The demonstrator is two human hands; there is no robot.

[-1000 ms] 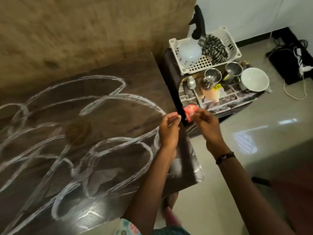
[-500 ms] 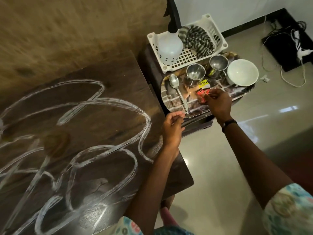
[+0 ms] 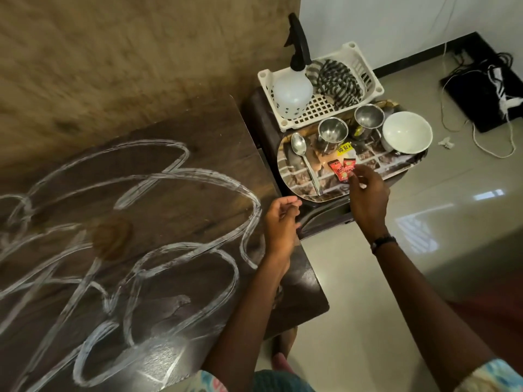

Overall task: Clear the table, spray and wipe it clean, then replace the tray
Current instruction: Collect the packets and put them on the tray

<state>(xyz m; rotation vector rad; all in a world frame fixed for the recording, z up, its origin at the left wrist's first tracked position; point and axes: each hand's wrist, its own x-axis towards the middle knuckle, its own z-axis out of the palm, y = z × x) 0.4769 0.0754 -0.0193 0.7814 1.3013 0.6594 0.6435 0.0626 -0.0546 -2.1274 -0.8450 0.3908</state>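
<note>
Reaching over the near edge of the tray (image 3: 288,176), the right hand (image 3: 368,193) has its fingertips (image 3: 357,171) curled at two red sachets (image 3: 342,168) lying on the tray's middle; whether it pinches them or merely touches them cannot be told. The left hand (image 3: 280,222) hovers above the right edge of the table (image 3: 198,131), fingers loosely curled, holding nothing.

The tray sits on a dark stand (image 3: 256,114) just beside the table's far right corner. Along the tray's far edge stand two steel cups (image 3: 332,131), one at (image 3: 368,117), and at its right end a white bowl (image 3: 407,132). A spoon (image 3: 304,159) lies along the left part of the tray, bowl end away from the person. A yellow price label (image 3: 344,148) lies just beyond the sachets.

Behind the tray, a white plastic basket (image 3: 370,77) holds a spray bottle (image 3: 293,89) with a black trigger head on its left side and a striped cloth (image 3: 336,80) on its right.

The table surface carries looping white streaks (image 3: 181,176) across most of its width and a round brown stain (image 3: 111,236) toward the middle.

On the floor (image 3: 368,292) at the far right lie a black mat (image 3: 481,91) and tangled cables (image 3: 506,100).
</note>
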